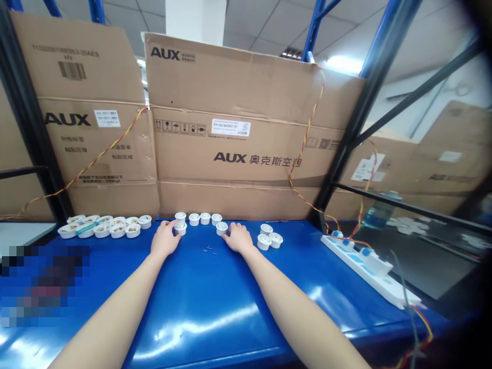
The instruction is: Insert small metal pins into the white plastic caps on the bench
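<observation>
My left hand (165, 239) rests on the blue table (215, 302), its fingertips curled against a small white cup (180, 228). To the right, my right hand (238, 238) touches another small white cup (222, 228) with its fingertips. Both hands lie knuckles up with fingers bent around the cups. Between the hands lie a few tiny dark parts (208, 249) on the table. Behind them a short row of white cups (200, 218) stands by the cardboard.
Three white cups (269, 237) sit right of my right hand. A cluster of filled white cups (103, 226) stands at the far left. A white power strip (369, 266) with twisted red-yellow wires lies at the right. Large AUX cardboard boxes (246, 138) wall the table's back.
</observation>
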A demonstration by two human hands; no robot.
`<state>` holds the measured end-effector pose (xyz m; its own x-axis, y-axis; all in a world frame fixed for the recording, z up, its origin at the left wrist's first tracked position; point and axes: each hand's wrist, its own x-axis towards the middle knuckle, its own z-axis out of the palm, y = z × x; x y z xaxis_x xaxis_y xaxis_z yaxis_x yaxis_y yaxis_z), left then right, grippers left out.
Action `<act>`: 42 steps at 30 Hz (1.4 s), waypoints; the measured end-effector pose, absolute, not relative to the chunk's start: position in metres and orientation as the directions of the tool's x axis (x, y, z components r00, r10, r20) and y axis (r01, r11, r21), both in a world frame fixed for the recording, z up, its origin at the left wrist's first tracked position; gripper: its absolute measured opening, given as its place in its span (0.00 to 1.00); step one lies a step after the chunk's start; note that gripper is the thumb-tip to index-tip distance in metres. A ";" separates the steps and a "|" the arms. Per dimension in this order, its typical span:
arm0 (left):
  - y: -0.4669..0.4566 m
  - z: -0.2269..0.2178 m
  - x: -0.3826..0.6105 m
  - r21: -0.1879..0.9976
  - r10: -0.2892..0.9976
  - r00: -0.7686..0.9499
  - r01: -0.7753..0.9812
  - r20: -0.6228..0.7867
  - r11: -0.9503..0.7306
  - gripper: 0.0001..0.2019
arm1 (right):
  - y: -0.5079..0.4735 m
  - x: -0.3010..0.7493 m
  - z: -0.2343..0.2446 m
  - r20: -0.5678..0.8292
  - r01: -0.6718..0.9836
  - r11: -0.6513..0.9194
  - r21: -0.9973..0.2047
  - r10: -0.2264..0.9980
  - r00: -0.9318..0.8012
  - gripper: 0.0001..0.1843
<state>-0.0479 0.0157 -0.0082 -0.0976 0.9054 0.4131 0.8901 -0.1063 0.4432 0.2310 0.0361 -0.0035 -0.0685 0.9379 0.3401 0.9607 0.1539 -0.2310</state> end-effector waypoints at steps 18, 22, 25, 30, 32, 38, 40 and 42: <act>-0.018 0.005 0.025 0.396 0.719 0.662 0.615 0.211 -0.682 0.33 | 0.031 0.223 0.000 0.319 0.778 0.460 -0.428 0.882 -0.346 0.10; -0.019 0.006 0.023 0.362 0.699 0.696 0.617 0.161 -0.698 0.34 | 0.036 0.246 0.026 0.408 0.835 0.317 -0.451 0.905 -0.123 0.11; -0.017 0.006 0.024 0.337 0.669 0.735 0.607 0.106 -0.720 0.31 | 0.037 0.275 0.042 0.455 0.905 0.130 -0.406 0.887 0.076 0.19; -0.015 0.006 0.025 0.382 0.629 0.773 0.558 0.083 -0.736 0.31 | 0.025 0.317 0.028 0.185 0.977 -0.125 -0.174 0.970 0.157 0.39; -0.016 0.007 0.024 0.409 0.637 0.766 0.555 0.088 -0.724 0.29 | 0.020 0.325 0.018 0.115 0.978 -0.143 -0.154 0.980 0.161 0.39; -0.023 0.011 0.021 0.438 0.608 0.787 0.511 0.109 -0.740 0.22 | 0.018 0.323 0.012 0.175 0.974 -0.159 -0.163 0.967 0.187 0.37; -0.024 0.011 0.021 0.448 0.590 0.798 0.486 0.123 -0.750 0.22 | 0.019 0.320 0.013 0.187 0.975 -0.161 -0.154 0.964 0.189 0.37; -0.024 0.011 0.020 0.448 0.585 0.802 0.482 0.120 -0.753 0.22 | 0.018 0.319 0.014 0.197 0.979 -0.159 -0.131 0.963 0.183 0.35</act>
